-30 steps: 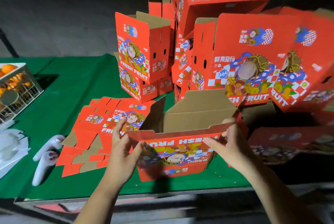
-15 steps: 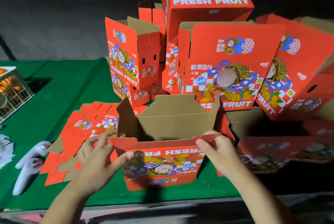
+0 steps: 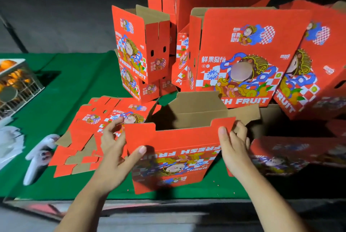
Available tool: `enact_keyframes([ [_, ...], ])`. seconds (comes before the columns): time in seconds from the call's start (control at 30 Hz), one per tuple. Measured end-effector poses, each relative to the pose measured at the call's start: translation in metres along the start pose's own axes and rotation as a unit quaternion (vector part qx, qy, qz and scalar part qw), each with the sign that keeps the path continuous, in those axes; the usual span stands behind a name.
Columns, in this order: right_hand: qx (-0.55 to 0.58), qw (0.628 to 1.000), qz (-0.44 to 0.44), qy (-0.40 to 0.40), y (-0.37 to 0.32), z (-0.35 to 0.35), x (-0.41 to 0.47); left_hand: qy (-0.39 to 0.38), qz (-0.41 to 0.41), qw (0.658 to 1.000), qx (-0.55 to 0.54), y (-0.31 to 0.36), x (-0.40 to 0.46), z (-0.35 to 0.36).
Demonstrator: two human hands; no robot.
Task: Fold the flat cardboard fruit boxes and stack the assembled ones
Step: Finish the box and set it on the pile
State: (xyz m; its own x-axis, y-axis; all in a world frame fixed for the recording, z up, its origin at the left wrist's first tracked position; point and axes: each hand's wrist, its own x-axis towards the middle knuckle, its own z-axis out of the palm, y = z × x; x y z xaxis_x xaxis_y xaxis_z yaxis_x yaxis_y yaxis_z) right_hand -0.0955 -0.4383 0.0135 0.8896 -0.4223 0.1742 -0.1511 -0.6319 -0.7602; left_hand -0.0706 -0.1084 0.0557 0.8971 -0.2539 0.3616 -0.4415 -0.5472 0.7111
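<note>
The left hand [image 3: 114, 149] is seen gripping the near-left corner of a half-folded box [image 3: 174, 156], with the thumb laid across the red front panel and the fingers curled behind the side edge. The right hand [image 3: 234, 147] is clamped on the near-right corner of the same box, thumb on the front face, fingers wrapped round the edge. The box is stood on the green table [image 3: 65, 85] right in front of the person, top open, brown flaps raised at the back (the "FRESH FRUIT" print is shown upside down). Just to its left, a pile of flat boxes [image 3: 104, 125] is spread on the cloth. Behind it, assembled boxes [image 3: 243, 53] are stacked and leaned together. Two white controllers [image 3: 40, 155] are laid at the left, and a wire basket [image 3: 16, 85] of oranges is placed at the far left edge.
</note>
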Motion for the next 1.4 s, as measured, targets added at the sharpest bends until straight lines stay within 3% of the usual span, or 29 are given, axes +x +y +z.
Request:
enact_keyframes([
  [0.13,0.101,0.994,-0.018,-0.046,-0.004,-0.006,0.001,0.018,-0.009,0.998,-0.053,0.011,0.007,0.002],
  [0.27,0.143,0.988,-0.017,-0.05,-0.007,-0.012,-0.001,-0.044,0.004,0.99,0.136,0.003,0.01,-0.008],
  [0.4,0.169,0.983,-0.038,-0.059,-0.011,-0.007,-0.006,-0.153,-0.081,0.939,0.296,-0.012,0.017,-0.027],
  [0.47,0.153,0.987,-0.041,-0.033,-0.012,0.002,-0.009,-0.09,-0.074,0.958,0.262,-0.015,0.013,-0.023],
  [0.53,0.15,0.988,-0.045,0.01,-0.013,0.008,-0.011,0.05,-0.077,0.99,0.109,-0.007,0.006,-0.007],
  [0.6,0.124,0.989,-0.064,0.039,-0.011,0.008,-0.011,0.134,-0.117,0.983,0.034,-0.006,0.001,0.011],
  [0.8,0.113,0.984,-0.047,0.13,-0.021,0.008,-0.015,0.21,-0.156,0.948,0.179,-0.016,0.006,0.028],
  [0.9,0.213,0.975,0.035,0.044,-0.024,0.0,-0.011,0.211,-0.164,0.938,0.222,-0.02,0.002,0.025],
  [1.03,0.191,0.973,-0.089,-0.092,-0.021,-0.001,-0.013,0.167,-0.099,0.967,0.165,-0.015,0.006,0.019],
  [1.13,0.056,0.98,-0.163,-0.102,-0.015,0.002,-0.021,0.063,0.035,0.997,0.025,-0.003,0.01,0.02],
  [1.17,0.045,0.981,-0.159,-0.102,-0.012,0.0,-0.023,0.029,0.058,0.998,0.025,-0.004,0.011,0.018],
  [1.3,-0.007,0.978,-0.168,-0.123,-0.01,-0.008,-0.029,-0.081,0.066,0.957,0.272,-0.007,0.023,0.009],
  [1.4,-0.058,0.978,-0.145,-0.141,-0.012,-0.009,-0.026,-0.114,-0.01,0.947,0.299,-0.003,0.042,0.026],
])
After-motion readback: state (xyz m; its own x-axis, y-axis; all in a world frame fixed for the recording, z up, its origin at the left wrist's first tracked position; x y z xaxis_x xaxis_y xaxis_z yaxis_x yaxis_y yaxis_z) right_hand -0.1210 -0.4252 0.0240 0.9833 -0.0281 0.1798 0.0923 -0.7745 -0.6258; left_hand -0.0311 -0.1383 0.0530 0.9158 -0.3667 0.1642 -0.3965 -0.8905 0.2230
